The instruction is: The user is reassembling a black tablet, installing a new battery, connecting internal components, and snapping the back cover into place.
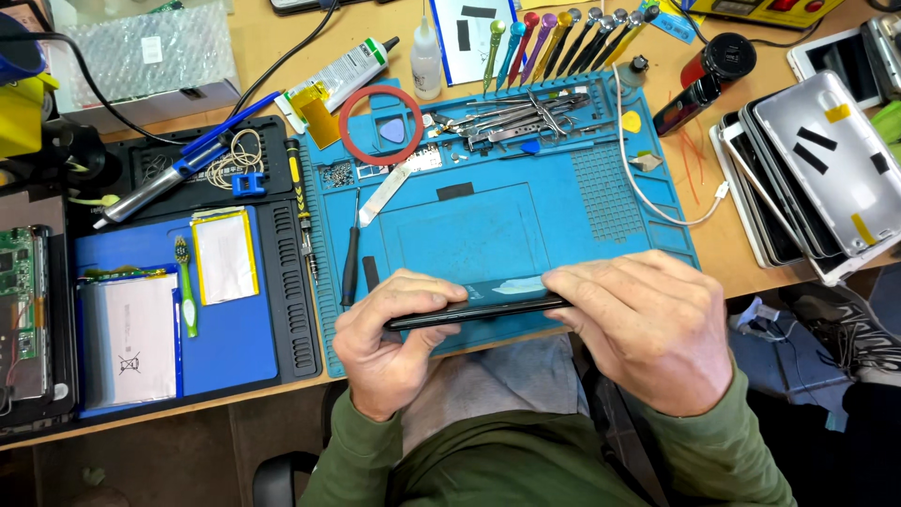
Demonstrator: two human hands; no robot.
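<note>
Left hand (389, 343) and right hand (648, 329) pinching thin black tablet (479, 308) edge-on, over blue mat (563, 216)

Tablet (479, 308): glossy black glass, smooth. Work mat (601, 202): matt blue rubber, ribbed/dotted areas. Bench (282, 42): bare wood. Tweezers (511, 117) shiny metal. Sleeves (526, 465): green cloth.

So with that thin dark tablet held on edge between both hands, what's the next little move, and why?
Probably lay the dark tablet flat on the blue mat. The left hand and right hand hold it edge-up at the mat's near edge; the tweezers lie out of reach.
</note>
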